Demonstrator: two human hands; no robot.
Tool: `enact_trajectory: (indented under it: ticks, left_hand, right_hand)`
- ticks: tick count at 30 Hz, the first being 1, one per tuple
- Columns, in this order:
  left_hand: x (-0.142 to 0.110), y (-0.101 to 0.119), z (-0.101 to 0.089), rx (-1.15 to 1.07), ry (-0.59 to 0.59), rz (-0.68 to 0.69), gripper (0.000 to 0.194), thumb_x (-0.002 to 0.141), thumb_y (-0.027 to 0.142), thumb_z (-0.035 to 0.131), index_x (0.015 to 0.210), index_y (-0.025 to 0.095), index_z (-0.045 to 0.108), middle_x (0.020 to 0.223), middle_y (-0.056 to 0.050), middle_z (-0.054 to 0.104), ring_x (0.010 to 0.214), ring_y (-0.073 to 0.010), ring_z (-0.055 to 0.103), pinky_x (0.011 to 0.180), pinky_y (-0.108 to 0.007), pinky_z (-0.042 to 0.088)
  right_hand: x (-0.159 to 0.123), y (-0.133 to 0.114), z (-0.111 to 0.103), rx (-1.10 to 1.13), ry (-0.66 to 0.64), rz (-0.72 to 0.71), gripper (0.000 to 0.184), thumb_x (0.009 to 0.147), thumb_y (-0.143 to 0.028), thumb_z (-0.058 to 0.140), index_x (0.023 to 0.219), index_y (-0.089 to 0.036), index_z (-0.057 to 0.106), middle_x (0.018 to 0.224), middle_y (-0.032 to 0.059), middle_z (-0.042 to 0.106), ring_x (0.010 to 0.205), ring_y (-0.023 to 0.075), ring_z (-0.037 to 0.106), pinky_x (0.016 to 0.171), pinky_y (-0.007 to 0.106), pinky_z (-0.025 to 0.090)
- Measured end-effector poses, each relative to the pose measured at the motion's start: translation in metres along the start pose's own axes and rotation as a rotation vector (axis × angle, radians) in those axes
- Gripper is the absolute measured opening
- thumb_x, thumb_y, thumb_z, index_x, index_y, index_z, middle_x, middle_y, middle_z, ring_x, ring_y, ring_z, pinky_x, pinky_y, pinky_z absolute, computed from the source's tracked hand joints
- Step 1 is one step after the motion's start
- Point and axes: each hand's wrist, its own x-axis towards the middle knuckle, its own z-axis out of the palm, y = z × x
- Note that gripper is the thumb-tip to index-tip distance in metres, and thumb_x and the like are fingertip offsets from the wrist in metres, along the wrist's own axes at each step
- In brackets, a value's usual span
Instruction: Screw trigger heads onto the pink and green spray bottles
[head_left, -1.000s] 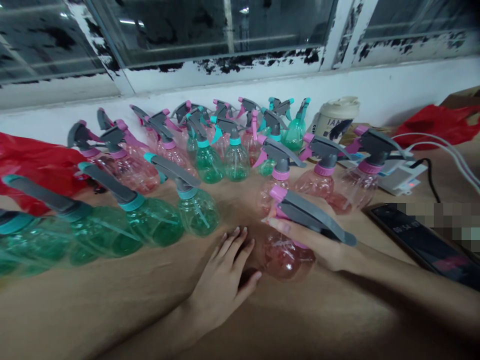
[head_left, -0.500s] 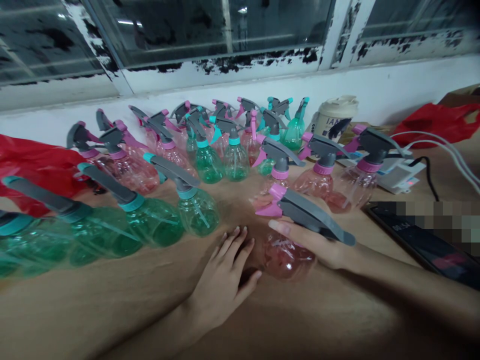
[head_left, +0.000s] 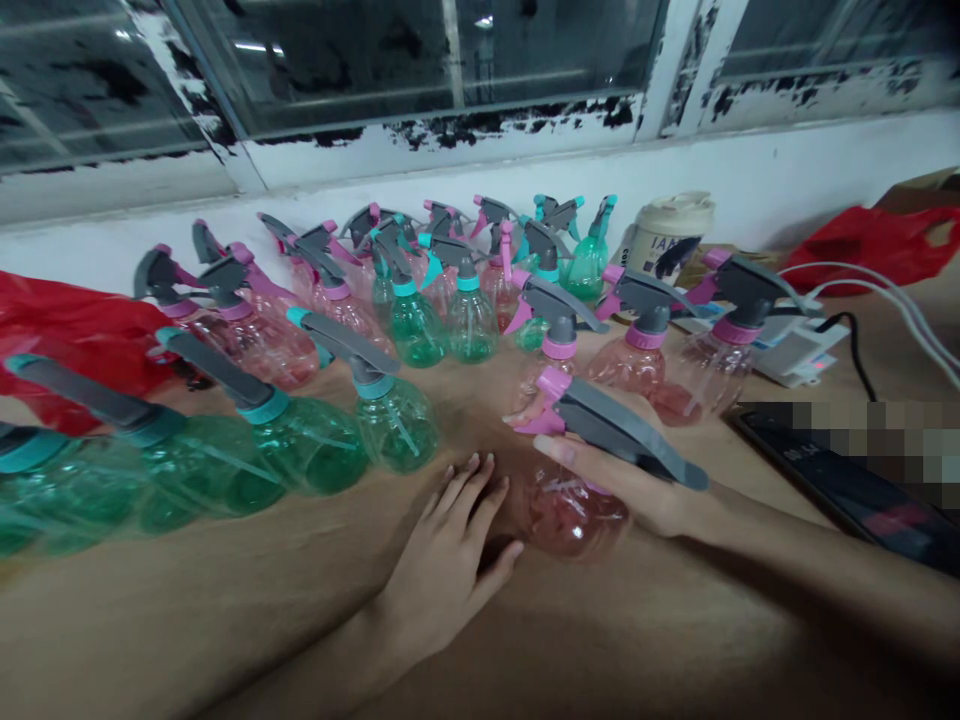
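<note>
- Spray bottle (head_left: pixel 576 525), pink, is standing in the near right half of the tabletop (head_left: pixel 300 610); can't tell if its base is fully touching down.
- Right hand (head_left: pixel 652 485) is gripping it at the neck, just under the gray spray head (head_left: pixel 622 425); thumb is lying across the near side, other fingers are wrapping behind, mostly hidden.
- One fingertip is showing beside the pink trigger; can't tell if it is pressing.
- Left hand (head_left: pixel 450 560) is resting palm down on the tabletop, holding nothing, fingers loosely spread, thumb apart, left of the bottle.
- Step in hand, judging by the grip: handling one pink bottle by its neck.
- Next move is likely calling for a firm neck hold and care around the trigger; left hand is seemingly free for steadying the base.
- Clearance is mattering too: pink bottles (head_left: pixel 628 368) are standing close behind, toward the far edge.
- Green bottles (head_left: pixel 307 445) are lining the left side; more bottles are crowding the far edge by the wall.
- Phone (head_left: pixel 810 470) is lying on the right side, cup (head_left: pixel 667 240) is standing near the far edge.
</note>
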Motion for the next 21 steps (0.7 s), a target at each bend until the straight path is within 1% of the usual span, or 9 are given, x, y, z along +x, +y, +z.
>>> enact_trajectory:
  ticks: [3,5,13,15,17,21]
  left_hand:
    - [0.0003,-0.0003,-0.0004,0.012,0.001,0.003,0.051,0.090,0.038,0.050,0.133,0.012,0.041,0.141,-0.014,0.039,0.132,-0.0285,0.032,0.104,-0.049,0.032]
    - [0.0005,-0.0006,-0.0006,0.014,-0.003,0.008,0.051,0.090,0.038,0.050,0.132,0.011,0.041,0.141,-0.015,0.040,0.131,-0.0287,0.032,0.104,-0.049,0.032]
    - [0.0001,-0.0004,-0.0023,0.002,-0.002,0.004,0.051,0.090,0.038,0.050,0.132,0.010,0.042,0.140,-0.015,0.041,0.131,-0.0285,0.033,0.104,-0.048,0.032]
    - [-0.0001,-0.0002,-0.0024,0.009,0.002,0.005,0.051,0.089,0.038,0.051,0.132,0.010,0.042,0.140,-0.015,0.041,0.131,-0.0287,0.033,0.103,-0.048,0.033]
    - [-0.0002,-0.0002,-0.0021,0.017,0.008,0.007,0.051,0.089,0.038,0.051,0.131,0.011,0.042,0.139,-0.015,0.041,0.130,-0.0287,0.034,0.103,-0.048,0.033]
    - [-0.0001,-0.0004,-0.0004,0.021,0.031,0.009,0.051,0.089,0.038,0.051,0.131,0.011,0.042,0.139,-0.015,0.041,0.130,-0.0287,0.034,0.103,-0.048,0.033]
  right_hand:
    - [0.0002,-0.0024,-0.0004,0.001,-0.002,0.032,0.012,0.082,-0.032,0.059,0.081,-0.020,0.060,0.075,-0.0007,0.059,0.068,0.0134,0.057,0.060,0.027,0.046]
    - [0.0003,-0.0036,-0.0005,0.003,-0.016,0.045,0.013,0.082,-0.032,0.059,0.080,-0.019,0.060,0.076,0.0001,0.060,0.069,0.0135,0.057,0.062,0.027,0.046]
    - [0.0002,-0.0036,-0.0002,-0.038,-0.024,0.045,0.017,0.084,-0.034,0.055,0.074,-0.020,0.056,0.074,-0.0012,0.057,0.068,0.0123,0.056,0.067,0.029,0.046]
    - [0.0002,-0.0035,0.0001,-0.029,-0.018,0.031,0.015,0.084,-0.033,0.055,0.076,-0.020,0.057,0.074,-0.0010,0.058,0.068,0.0127,0.057,0.066,0.028,0.046]
    - [0.0000,-0.0026,0.0007,-0.016,-0.004,0.021,0.011,0.082,-0.031,0.058,0.083,-0.021,0.058,0.077,-0.0012,0.060,0.070,0.0128,0.058,0.064,0.027,0.047]
    - [-0.0008,-0.0015,0.0018,-0.026,0.047,0.000,0.013,0.078,-0.028,0.064,0.089,-0.021,0.060,0.082,-0.0018,0.063,0.071,0.0123,0.061,0.064,0.025,0.050]
